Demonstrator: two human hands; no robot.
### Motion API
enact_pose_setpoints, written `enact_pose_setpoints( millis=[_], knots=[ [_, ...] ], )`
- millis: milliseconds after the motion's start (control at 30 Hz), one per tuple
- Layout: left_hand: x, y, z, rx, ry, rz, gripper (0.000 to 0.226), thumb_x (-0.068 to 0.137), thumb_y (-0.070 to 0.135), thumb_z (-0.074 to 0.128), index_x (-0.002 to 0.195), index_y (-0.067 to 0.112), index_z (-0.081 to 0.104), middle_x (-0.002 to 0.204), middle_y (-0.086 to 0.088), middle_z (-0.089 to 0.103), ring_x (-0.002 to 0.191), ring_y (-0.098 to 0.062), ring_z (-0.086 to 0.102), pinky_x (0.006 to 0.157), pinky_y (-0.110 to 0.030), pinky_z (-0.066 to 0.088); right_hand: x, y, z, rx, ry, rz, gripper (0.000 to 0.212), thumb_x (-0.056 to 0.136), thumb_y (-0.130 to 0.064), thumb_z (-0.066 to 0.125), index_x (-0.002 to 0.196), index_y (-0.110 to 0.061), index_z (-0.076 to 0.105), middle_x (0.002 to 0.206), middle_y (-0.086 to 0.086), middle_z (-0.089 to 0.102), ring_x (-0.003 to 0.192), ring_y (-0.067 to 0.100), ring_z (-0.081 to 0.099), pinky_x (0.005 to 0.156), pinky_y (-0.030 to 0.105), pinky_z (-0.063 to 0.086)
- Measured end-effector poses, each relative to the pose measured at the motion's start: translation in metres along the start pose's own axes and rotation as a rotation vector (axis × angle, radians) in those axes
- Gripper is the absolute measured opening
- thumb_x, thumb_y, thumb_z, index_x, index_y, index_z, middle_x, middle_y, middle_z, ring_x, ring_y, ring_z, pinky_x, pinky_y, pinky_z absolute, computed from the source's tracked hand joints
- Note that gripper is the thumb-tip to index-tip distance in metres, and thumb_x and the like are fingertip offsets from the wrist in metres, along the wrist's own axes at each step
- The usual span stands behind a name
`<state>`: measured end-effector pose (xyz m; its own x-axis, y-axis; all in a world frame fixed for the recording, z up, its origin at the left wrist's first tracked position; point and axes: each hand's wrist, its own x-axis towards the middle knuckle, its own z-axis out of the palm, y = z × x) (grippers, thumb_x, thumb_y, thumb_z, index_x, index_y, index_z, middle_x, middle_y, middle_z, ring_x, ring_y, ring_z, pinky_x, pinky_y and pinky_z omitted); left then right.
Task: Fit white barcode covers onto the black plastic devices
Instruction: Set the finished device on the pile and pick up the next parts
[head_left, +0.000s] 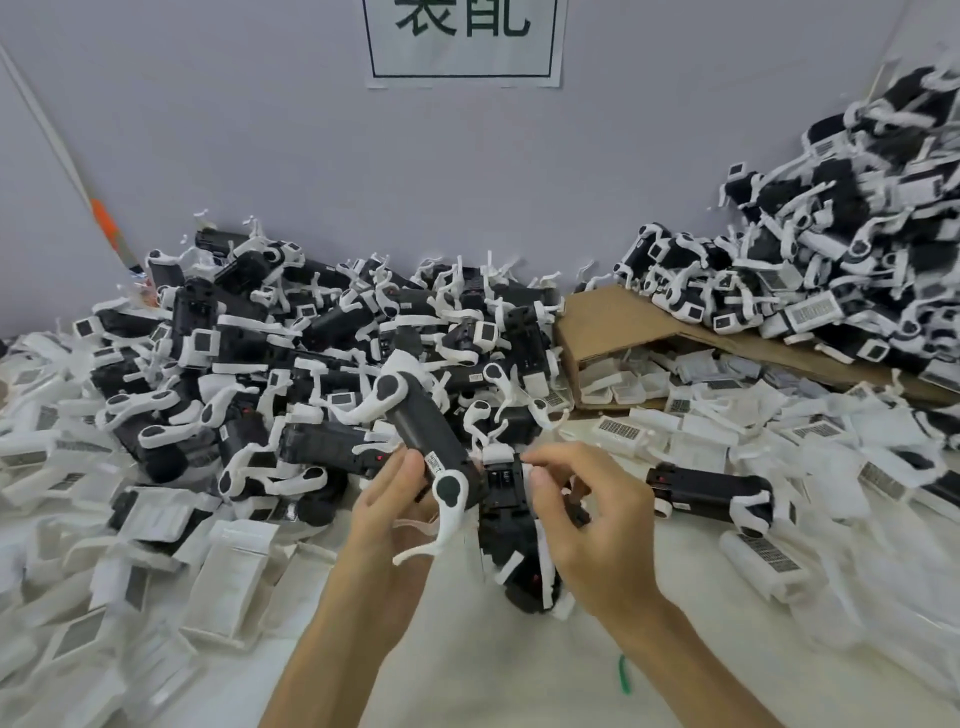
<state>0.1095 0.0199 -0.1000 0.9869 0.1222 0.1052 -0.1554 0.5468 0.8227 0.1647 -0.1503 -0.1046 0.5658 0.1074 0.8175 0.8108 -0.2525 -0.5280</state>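
Two matte black plastic units held: rounded device (415, 431) gripped by left hand (395, 509), blocky device (511, 540) pinched by right hand (597, 525). Behind: left heap (311, 338), right heap (831, 234).

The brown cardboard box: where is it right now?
In the head view the cardboard box lies right of centre, by the wall, between the left heap and right heap of black devices.
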Motion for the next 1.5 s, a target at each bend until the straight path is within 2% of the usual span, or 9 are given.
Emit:
enact_pose_setpoints(
  millis=[167,333,533,733,867,1033,1167,1333,1500],
  knots=[
    [-0.003,0.003,0.002,0.097,-0.014,0.036,0.055,0.080,0.045,0.075,0.119,0.008,0.067,0.115,-0.012,0.070,0.101,-0.026,0.061,0.093,-0.045,0.042,-0.001,-0.009,-0.007,-0.033,-0.321,-0.022,0.051,0.088,-0.026,0.065,0.138,-0.022,0.056,0.127,-0.012,0.058,0.121,0.008,0.054,0.102,0.032,0.043],
    [-0.005,0.002,0.003,0.007,-0.003,-0.034,0.039,0.091,0.043,0.062,0.113,0.015,0.076,0.115,-0.003,0.073,0.106,-0.015,0.070,0.077,-0.023,0.057,-0.001,-0.013,-0.005,-0.022,-0.503,-0.004,0.054,0.090,-0.029,0.064,0.143,-0.035,0.053,0.141,-0.020,0.052,0.134,0.005,0.043,0.112,0.038,0.033],
    [-0.003,0.001,0.010,-0.050,0.013,-0.014,0.054,0.078,0.050,0.078,0.117,0.011,0.074,0.126,-0.013,0.070,0.118,-0.023,0.067,0.084,-0.027,0.057,0.018,0.002,-0.024,-0.075,-0.221,0.006,0.021,0.093,-0.021,0.063,0.111,-0.023,0.075,0.110,-0.015,0.070,0.110,0.003,0.061,0.098,0.040,0.046],
    [-0.003,-0.001,0.009,-0.107,0.082,-0.012,0.042,0.092,0.042,0.056,0.112,0.011,0.077,0.122,-0.013,0.071,0.112,-0.024,0.070,0.080,-0.028,0.059,0.040,0.034,-0.078,-0.510,0.229,0.409,0.020,0.086,-0.013,0.069,0.101,-0.024,0.074,0.109,-0.005,0.070,0.107,0.023,0.061,0.097,0.054,0.045],
    [-0.002,-0.001,0.010,-0.119,0.121,-0.001,0.041,0.090,0.040,0.058,0.109,0.009,0.077,0.120,-0.015,0.072,0.110,-0.025,0.070,0.080,-0.030,0.060,0.042,0.051,-0.113,-0.732,-0.202,0.877,0.043,0.091,-0.050,0.063,0.130,-0.033,0.058,0.136,-0.001,0.057,0.122,0.026,0.053,0.097,0.043,0.041],
    [-0.003,0.000,0.013,-0.103,0.124,-0.012,0.042,0.090,0.039,0.057,0.113,0.010,0.075,0.120,-0.015,0.071,0.106,-0.025,0.072,0.075,-0.028,0.060,0.029,0.047,-0.078,-0.636,-0.409,0.754,0.045,0.093,-0.056,0.057,0.130,-0.031,0.057,0.116,-0.004,0.064,0.098,0.018,0.061,0.077,0.032,0.045],
    [-0.004,-0.001,0.015,-0.108,0.120,-0.005,0.049,0.090,0.038,0.057,0.126,0.007,0.067,0.119,-0.016,0.071,0.106,-0.027,0.071,0.072,-0.028,0.060,0.033,0.047,-0.079,-0.476,-0.497,0.840,0.055,0.097,-0.066,0.036,0.137,-0.031,0.054,0.129,0.000,0.064,0.118,0.022,0.059,0.094,0.039,0.050],
    [-0.005,-0.002,0.014,-0.112,0.142,-0.039,0.042,0.090,0.038,0.056,0.112,0.009,0.076,0.120,-0.014,0.072,0.107,-0.025,0.072,0.070,-0.027,0.060,0.039,0.049,-0.100,-0.200,-0.436,0.862,0.038,0.104,-0.051,0.035,0.119,-0.031,0.065,0.107,-0.010,0.069,0.094,0.008,0.063,0.065,0.033,0.059],
    [-0.004,-0.002,0.014,-0.099,0.137,-0.035,0.042,0.089,0.040,0.056,0.112,0.011,0.077,0.120,-0.012,0.072,0.108,-0.025,0.071,0.077,-0.029,0.060,0.035,0.071,-0.107,-0.207,0.028,0.813,0.027,0.102,-0.006,0.047,0.099,-0.024,0.068,0.106,-0.001,0.066,0.061,0.010,0.071,0.047,0.028,0.056]
  ],
)
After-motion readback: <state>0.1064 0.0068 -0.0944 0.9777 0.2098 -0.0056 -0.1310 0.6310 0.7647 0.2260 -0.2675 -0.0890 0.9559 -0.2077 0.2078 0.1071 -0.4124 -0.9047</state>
